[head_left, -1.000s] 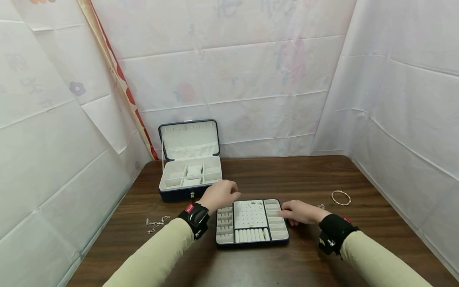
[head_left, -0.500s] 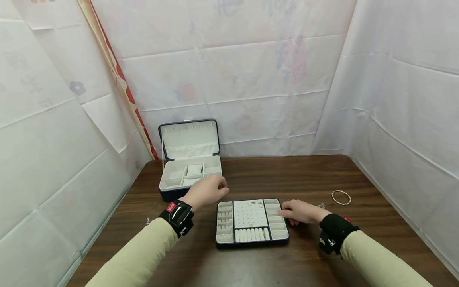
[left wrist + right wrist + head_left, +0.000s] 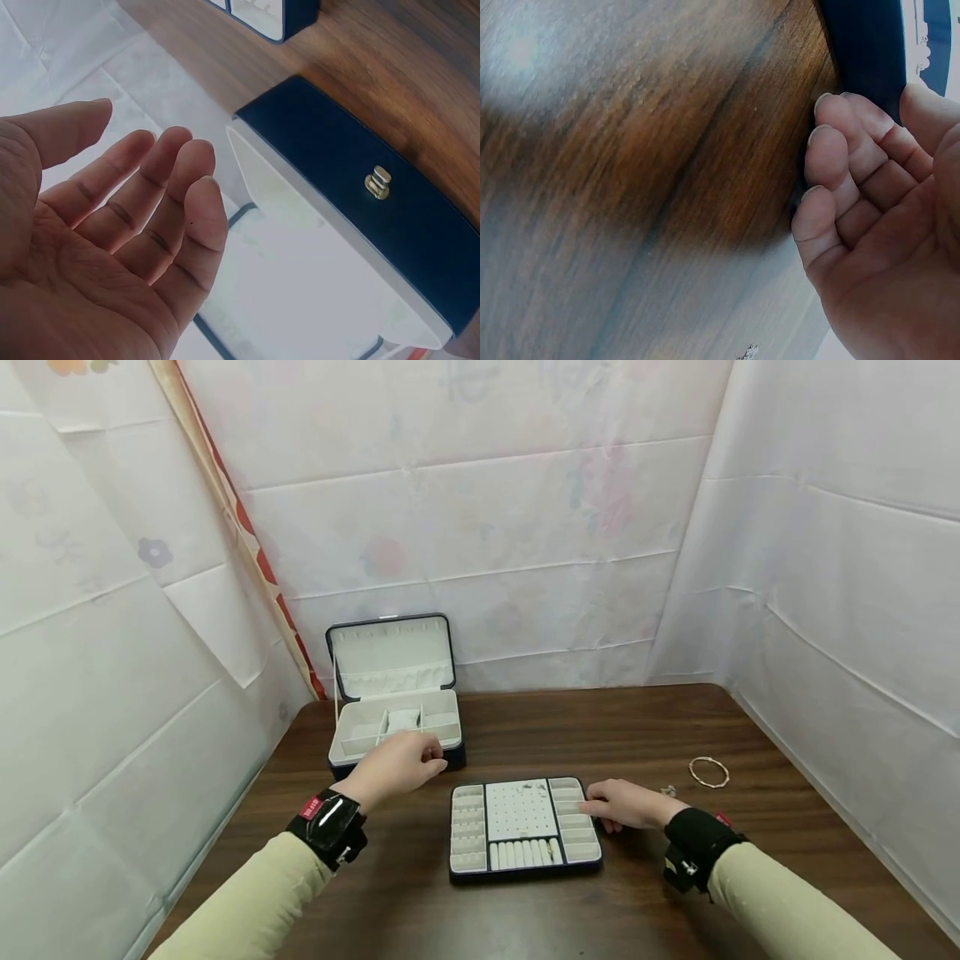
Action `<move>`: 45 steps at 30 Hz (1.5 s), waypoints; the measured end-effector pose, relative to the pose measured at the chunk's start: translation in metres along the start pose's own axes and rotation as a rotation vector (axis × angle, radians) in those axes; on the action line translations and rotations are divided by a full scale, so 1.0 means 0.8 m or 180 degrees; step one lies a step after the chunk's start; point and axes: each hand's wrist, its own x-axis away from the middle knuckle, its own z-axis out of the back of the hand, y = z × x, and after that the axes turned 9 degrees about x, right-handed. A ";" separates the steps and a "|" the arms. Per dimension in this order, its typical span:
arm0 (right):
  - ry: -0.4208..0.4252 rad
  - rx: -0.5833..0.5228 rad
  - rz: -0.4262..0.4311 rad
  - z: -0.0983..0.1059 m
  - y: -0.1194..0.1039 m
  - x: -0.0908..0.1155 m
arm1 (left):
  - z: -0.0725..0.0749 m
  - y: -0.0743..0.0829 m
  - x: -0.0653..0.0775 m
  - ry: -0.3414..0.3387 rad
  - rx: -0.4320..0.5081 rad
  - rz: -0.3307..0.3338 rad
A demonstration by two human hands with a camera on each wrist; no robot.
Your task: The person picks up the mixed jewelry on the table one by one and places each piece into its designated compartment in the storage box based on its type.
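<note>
The tray (image 3: 527, 873) is lying flat on the tabletop (image 3: 555, 914), nearer the person than the box (image 3: 454, 757) and to its right, with the right hand (image 3: 630, 803) at its right side. That hand's grip is pinching the edge — thumb over the rim, fingers curled against the dark outer wall. The tray is looking light and stiff, probably easy to slide or lift, though the small pieces (image 3: 536, 789) sitting on it could shift; holding both short sides and keeping it level would seem safest. The left hand (image 3: 397, 767) is hovering by the box's front, its grip loosely curved, thumb apart, holding nothing. The box is standing with its lid (image 3: 392, 650) raised and its latch (image 3: 379, 182) facing forward. Beyond the right hand, a trinket (image 3: 668, 791) is lying — and farther right, a bangle (image 3: 708, 784) is resting.
</note>
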 end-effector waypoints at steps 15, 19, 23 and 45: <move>0.0004 0.0001 0.0048 0.001 0.001 0.000 | 0.029 -0.033 0.041 -0.0062 -0.0080 0.0150; 0.0008 0.0000 0.0032 0.001 0.001 0.000 | 0.036 -0.043 0.057 -0.0091 -0.0063 0.0247; 0.0011 0.0001 0.0033 0.001 0.001 0.000 | 0.039 -0.056 0.071 -0.0156 -0.0038 0.0415; -0.0036 0.0015 -0.0003 0.000 0.003 0.001 | 0.049 -0.120 0.099 -0.0229 -0.0182 0.0709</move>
